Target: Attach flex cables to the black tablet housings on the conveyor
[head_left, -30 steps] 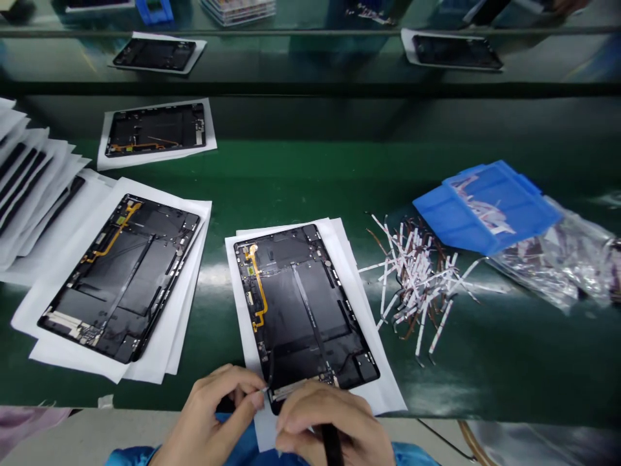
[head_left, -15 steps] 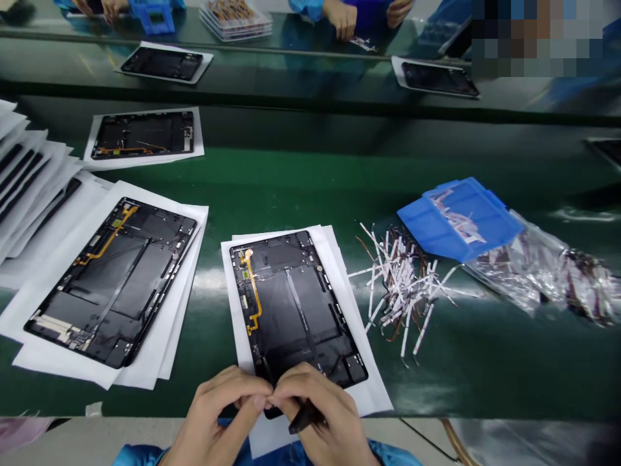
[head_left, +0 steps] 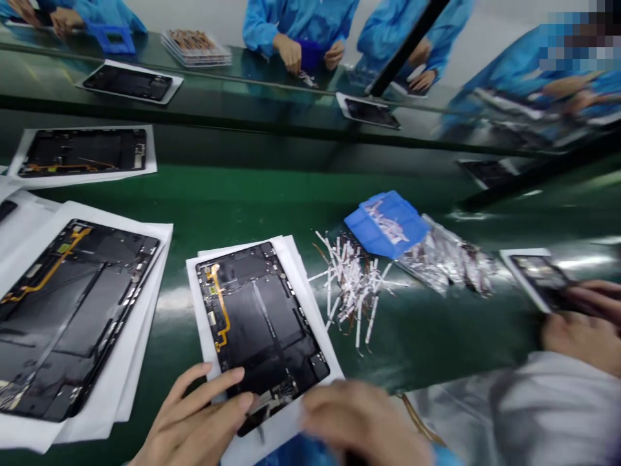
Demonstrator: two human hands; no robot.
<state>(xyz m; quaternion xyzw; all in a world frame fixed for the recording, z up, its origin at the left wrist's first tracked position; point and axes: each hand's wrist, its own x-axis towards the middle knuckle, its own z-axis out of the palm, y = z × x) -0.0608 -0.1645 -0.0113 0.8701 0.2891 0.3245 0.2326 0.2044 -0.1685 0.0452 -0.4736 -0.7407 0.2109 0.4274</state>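
1. Lower centre, the centre panel (head_left: 262, 323) lies on white sheets (head_left: 306, 304), with an orange flex (head_left: 220, 304) running down its left side. The left panel (head_left: 72, 317) and the upper-left panel (head_left: 82, 153) also carry orange flex. Nothing shows what remains, and the hands crowd the centre panel's lower end.
2. Counted: four panels on this bench, including the right panel (head_left: 538, 278) by a co-worker's hands (head_left: 582, 330). There are two far panels (head_left: 129, 82) at top, one heap of taped strips (head_left: 349, 285), one blue tray (head_left: 385, 223) and one foil bag (head_left: 449, 262).
3. The left hand (head_left: 194, 414) has its fingers (head_left: 218, 401) spread, touching the centre panel's lower edge, holding nothing visible.
4. The right hand (head_left: 363, 421) is blurred, just below that panel; whether its fingers hold anything, I cannot tell.
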